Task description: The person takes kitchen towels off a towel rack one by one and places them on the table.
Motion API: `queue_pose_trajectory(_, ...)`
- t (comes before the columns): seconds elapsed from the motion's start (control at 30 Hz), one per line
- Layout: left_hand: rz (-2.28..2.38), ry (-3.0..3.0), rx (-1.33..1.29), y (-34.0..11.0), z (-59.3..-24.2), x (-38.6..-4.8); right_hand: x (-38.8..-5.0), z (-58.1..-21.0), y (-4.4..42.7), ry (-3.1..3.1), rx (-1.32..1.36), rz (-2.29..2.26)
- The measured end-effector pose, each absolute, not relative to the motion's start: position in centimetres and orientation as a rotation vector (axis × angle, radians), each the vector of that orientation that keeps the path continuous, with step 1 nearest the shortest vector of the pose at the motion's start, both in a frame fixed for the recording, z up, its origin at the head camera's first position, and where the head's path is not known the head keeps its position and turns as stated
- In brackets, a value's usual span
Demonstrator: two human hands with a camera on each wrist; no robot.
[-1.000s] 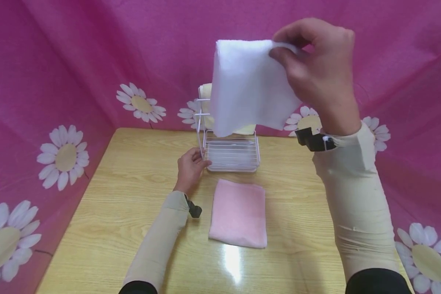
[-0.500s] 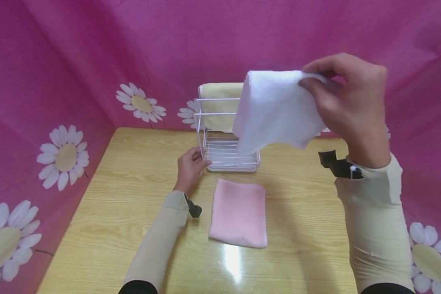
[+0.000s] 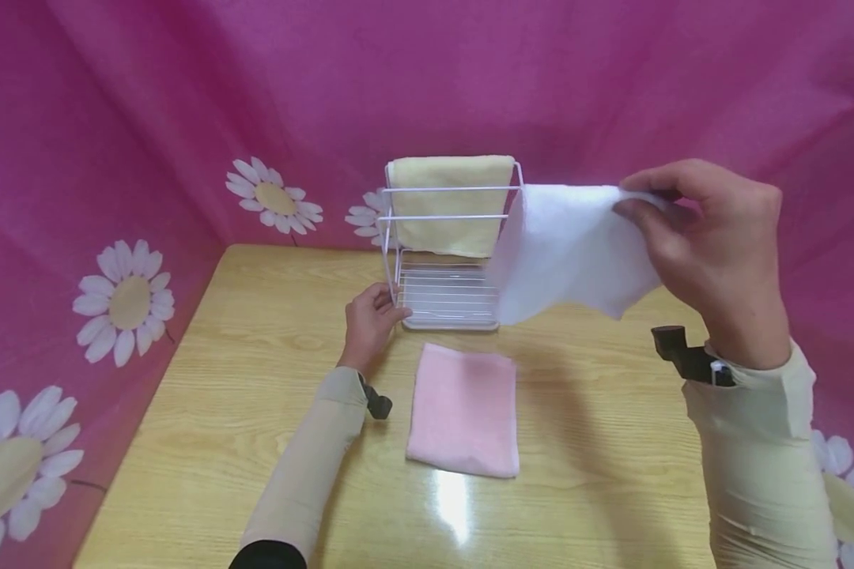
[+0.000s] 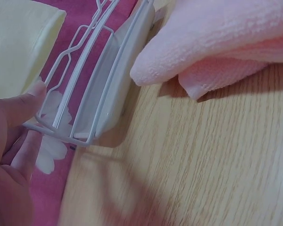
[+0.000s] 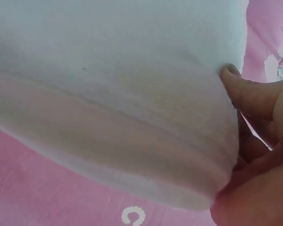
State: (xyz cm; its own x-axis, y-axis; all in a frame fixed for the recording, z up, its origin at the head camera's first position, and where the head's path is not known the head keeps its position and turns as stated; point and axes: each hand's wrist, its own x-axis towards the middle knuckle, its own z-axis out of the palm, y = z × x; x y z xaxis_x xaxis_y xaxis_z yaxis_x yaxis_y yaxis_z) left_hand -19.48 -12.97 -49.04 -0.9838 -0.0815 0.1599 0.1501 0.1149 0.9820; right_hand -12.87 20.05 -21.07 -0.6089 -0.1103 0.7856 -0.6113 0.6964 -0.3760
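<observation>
My right hand (image 3: 719,245) pinches a folded white towel (image 3: 576,245) by its upper edge, between thumb and fingers. The towel hangs in the air at the right side of a small white wire rack (image 3: 444,216), covering part of that side. My left hand (image 3: 372,322) holds the rack's lower left frame; in the left wrist view its thumb and fingers (image 4: 26,153) pinch the wire. A pale yellow towel (image 3: 455,174) hangs over the rack's rear bar. Flat on the table in front of the rack lies a folded pink towel (image 3: 464,411).
The rack stands on a wood-grain table (image 3: 256,411), with a white tray (image 3: 448,325) at its base. A magenta curtain (image 3: 313,87) with daisies (image 3: 128,304) surrounds the table at the back and sides.
My right hand has moved right and down with the white towel, baring the yellow towel and the rack's bars. The left hand stays on the rack.
</observation>
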Motion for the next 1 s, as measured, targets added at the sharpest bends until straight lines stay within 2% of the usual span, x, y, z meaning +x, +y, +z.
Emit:
queue_pose_trajectory(0.37,-1.968,-2.220,-0.070,-12.8,-49.0,-19.4,-12.8,-25.3,22.8,-2.251,0.574,0.838)
queue_pose_trajectory(1.0,-1.957,-2.189,-0.107,-13.0,-49.3,-19.6,-15.5,-32.3,26.4,-2.505,0.549,0.924)
